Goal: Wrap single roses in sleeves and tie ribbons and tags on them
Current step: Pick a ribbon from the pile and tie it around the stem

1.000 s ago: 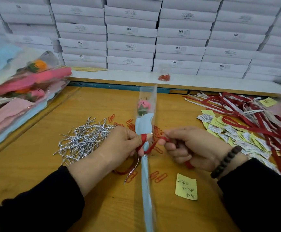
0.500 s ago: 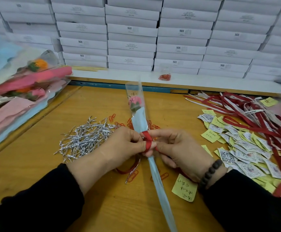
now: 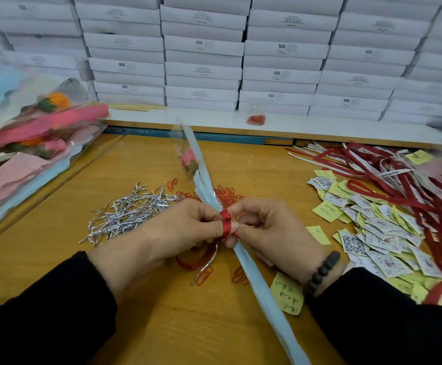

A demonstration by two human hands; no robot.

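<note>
Fingers of left hand [image 3: 185,227] and right hand [image 3: 270,230] pinch red ribbon [image 3: 225,225] wound round pale-blue paper sleeve [image 3: 251,272] holding pink rose [image 3: 189,158], tilted above wooden table [image 3: 56,259]; silver twist ties [image 3: 127,212] left, red ribbon pile [image 3: 388,180] right.

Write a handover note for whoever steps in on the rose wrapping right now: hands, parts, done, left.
Left hand: pinches the red ribbon against the sleeved rose.
Right hand: pinches the same ribbon from the other side.
Parts: rose lies slanted across the table, bloom far, light-blue stem wrap toward the person. Silver twist ties left, tags and spare ribbons right, finished roses far left.
Done: rose sleeved, ribbon looped around the stem.
Left: finish the knot; no tag visible on it yet.
</note>
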